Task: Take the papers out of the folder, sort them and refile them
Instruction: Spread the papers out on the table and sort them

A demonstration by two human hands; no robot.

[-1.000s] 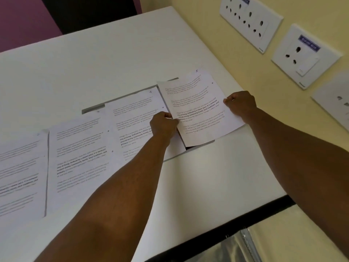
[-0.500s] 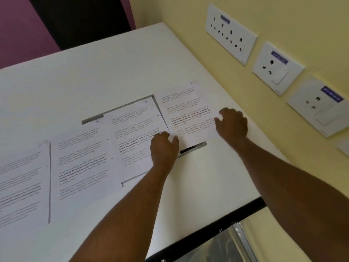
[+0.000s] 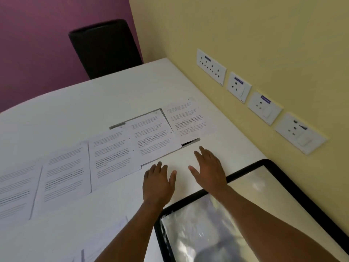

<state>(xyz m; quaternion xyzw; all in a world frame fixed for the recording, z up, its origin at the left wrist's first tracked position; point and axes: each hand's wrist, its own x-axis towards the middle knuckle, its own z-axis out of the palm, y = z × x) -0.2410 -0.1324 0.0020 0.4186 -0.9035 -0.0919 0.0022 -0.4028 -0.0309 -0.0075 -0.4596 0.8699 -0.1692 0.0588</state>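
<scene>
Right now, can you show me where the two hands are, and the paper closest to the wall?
left hand (image 3: 157, 183), head view, on the back of the hand.
right hand (image 3: 209, 170), head view, on the back of the hand.
paper nearest the wall (image 3: 188, 120), head view, on the middle of the printed sheet.

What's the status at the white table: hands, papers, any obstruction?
Left hand, right hand open, holding nothing. White printed sheets in a row on table. Nothing in the way.

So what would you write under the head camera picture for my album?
Both open hands, left and right, hover over the white table beside a row of printed papers.
</scene>
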